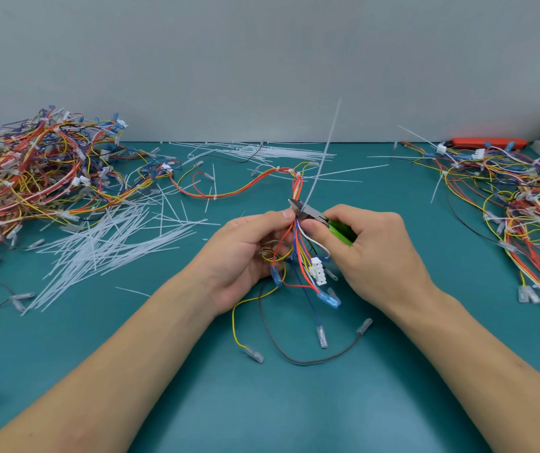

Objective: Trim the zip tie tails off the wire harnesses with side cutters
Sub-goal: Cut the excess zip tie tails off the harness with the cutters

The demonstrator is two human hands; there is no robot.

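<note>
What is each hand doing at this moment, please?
Left hand: closed, pinching the wire harness just below the zip tie.
Right hand: closed, gripping the green-handled side cutters, whose blades are at the zip tie tail.

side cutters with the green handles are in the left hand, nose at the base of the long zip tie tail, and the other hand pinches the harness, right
Not quite: the head view shows the side cutters, with green handles, in the right hand, not the left. Their nose is at the base of the long zip tie tail, and the left hand pinches the wire harness.
</note>
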